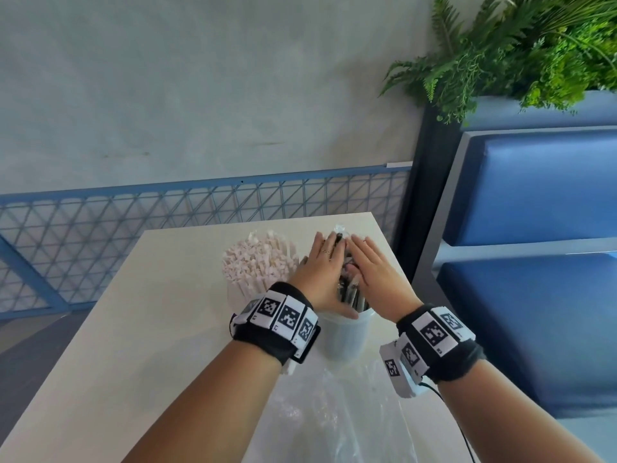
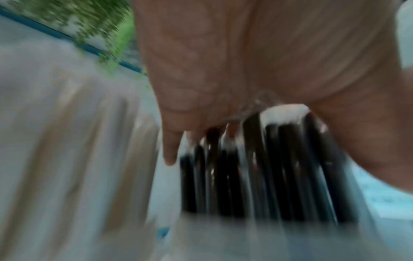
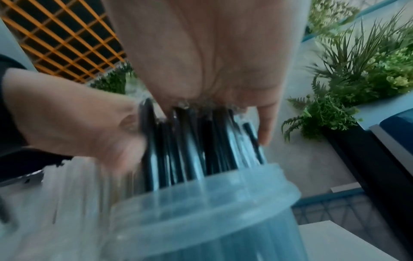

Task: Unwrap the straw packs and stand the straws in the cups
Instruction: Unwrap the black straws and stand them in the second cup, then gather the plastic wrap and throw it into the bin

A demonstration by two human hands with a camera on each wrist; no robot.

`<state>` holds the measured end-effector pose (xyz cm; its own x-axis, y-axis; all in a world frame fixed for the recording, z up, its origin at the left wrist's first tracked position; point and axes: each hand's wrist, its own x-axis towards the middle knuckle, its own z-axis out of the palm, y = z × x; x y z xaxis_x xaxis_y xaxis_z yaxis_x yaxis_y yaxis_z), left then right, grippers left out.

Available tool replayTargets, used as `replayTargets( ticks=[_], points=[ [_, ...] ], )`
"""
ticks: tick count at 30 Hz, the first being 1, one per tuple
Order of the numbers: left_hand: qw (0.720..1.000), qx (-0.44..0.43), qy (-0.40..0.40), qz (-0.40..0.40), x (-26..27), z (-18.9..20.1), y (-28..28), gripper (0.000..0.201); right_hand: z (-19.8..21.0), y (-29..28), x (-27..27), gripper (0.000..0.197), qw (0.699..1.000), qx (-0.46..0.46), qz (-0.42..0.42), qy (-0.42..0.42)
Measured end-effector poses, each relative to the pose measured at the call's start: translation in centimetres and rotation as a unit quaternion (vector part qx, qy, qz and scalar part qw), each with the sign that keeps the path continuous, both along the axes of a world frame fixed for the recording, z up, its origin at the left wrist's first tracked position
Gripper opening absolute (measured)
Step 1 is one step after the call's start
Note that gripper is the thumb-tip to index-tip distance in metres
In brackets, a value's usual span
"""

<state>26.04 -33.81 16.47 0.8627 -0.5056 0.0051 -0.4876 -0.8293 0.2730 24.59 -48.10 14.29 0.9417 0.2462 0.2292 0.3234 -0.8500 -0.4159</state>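
The left hand (image 1: 322, 272) and right hand (image 1: 374, 272), fingers straight, are laid flat side by side on the tops of the black straws (image 1: 350, 295), which stand near-upright directly beneath both palms in the translucent cup (image 1: 347, 335) (centre frame); neither hand is nearer.

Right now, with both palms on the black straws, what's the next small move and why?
Probably press down gently: both hands, left and right, lie flat on the black straws, which stand tall above the cup rim and seem not fully seated.
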Motion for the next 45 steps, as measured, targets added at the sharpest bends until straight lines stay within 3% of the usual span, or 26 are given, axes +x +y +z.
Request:
replayTargets(
  ticks=[2, 5, 6, 9, 11, 16, 20, 22, 24, 26, 27, 29, 31, 33, 35, 37, 39, 41, 45],
  points=[
    [0.997, -0.062, 0.04, 0.015, 0.0, -0.8, 0.5, 0.135, 0.3, -0.2, -0.4, 0.059, 0.997, 0.073, 0.015, 0.019],
    [0.975, -0.207, 0.053, 0.061, -0.4, -1.3, 1.5, 0.139, 0.5, -0.8, -1.4, 0.079, 0.967, 0.252, -0.03, 0.014],
    [0.969, -0.228, 0.068, 0.071, -0.5, -1.6, 1.7, 0.135, 0.4, -0.9, -1.8, 0.084, 0.963, 0.265, -0.032, 0.031],
    [0.968, -0.218, 0.1, 0.078, -0.7, -3.0, 1.5, 0.104, -1.1, -0.4, -2.2, 0.078, 0.981, 0.182, -0.018, 0.07],
    [0.964, -0.233, 0.098, 0.081, -0.7, -3.5, 1.4, 0.091, -1.7, 0.3, -2.2, 0.072, 0.981, 0.179, -0.019, 0.075],
    [0.947, -0.296, 0.068, 0.101, -1.2, -3.7, 1.6, 0.113, -1.7, 0.3, -2.7, 0.076, 0.976, 0.215, -0.028, 0.031],
    [0.953, -0.279, 0.048, 0.111, -2.3, -4.2, 1.8, 0.12, -2.6, 0.8, -4.0, 0.088, 0.975, 0.223, -0.014, 0.021],
    [0.946, -0.3, 0.024, 0.123, -3.8, -3.8, 2.3, 0.118, -2.9, 0.9, -4.8, 0.084, 0.964, 0.255, -0.051, -0.059],
    [0.928, -0.347, -0.057, 0.12, -5.6, -3.7, 3.2, 0.094, -2.9, 0.9, -6.0, 0.064, 0.939, 0.279, -0.077, -0.184],
    [0.917, -0.353, -0.149, 0.113, -7.5, -4.7, 4.5, 0.047, -3.1, 1.5, -7.3, 0.039, 0.924, 0.271, -0.079, -0.26],
    [0.926, -0.326, -0.153, 0.113, -8.1, -5.5, 5.3, 0.026, -3.4, 2.0, -7.8, 0.03, 0.924, 0.266, -0.07, -0.267],
    [0.97, -0.207, -0.062, 0.115, -8.7, -7.4, 6.9, 0.014, -4.4, 3.3, -8.4, 0.02, 0.94, 0.25, -0.037, -0.229],
    [0.992, -0.012, 0.059, 0.111, -8.6, -10.1, 8.2, 0.026, -5.8, 4.7, -8.5, 0.021, 0.971, 0.203, 0.013, -0.125],
    [0.978, 0.126, 0.124, 0.115, -8.7, -12.4, 9.0, 0.043, -7.5, 6.2, -8.5, 0.03, 0.993, 0.099, 0.06, 0.02],
    [0.958, 0.188, 0.167, 0.135, -9.1, -14.1, 9.2, 0.059, -9.5, 7.5, -8.5, 0.045, 0.986, -0.015, 0.085, 0.139],
    [0.946, 0.214, 0.192, 0.153, -9.6, -14.9, 9.3, 0.064, -11.2, 8.5, -8.9, 0.057, 0.972, -0.092, 0.093, 0.195],
    [0.947, 0.204, 0.184, 0.168, -10.0, -15.2, 9.5, 0.049, -12.5, 9.1, -9.3, 0.064, 0.958, -0.145, 0.1, 0.224],
    [0.958, 0.152, 0.172, 0.175, -10.5, -15.4, 9.8, 0.03, -13.4, 9.4, -9.9, 0.067, 0.945, -0.184, 0.119, 0.243],
    [0.975, 0.067, 0.121, 0.173, -12.0, -15.0, 10.2, 0.023, -14.0, 9.8, -10.4, 0.059, 0.948, -0.188, 0.129, 0.223]
  ],
)
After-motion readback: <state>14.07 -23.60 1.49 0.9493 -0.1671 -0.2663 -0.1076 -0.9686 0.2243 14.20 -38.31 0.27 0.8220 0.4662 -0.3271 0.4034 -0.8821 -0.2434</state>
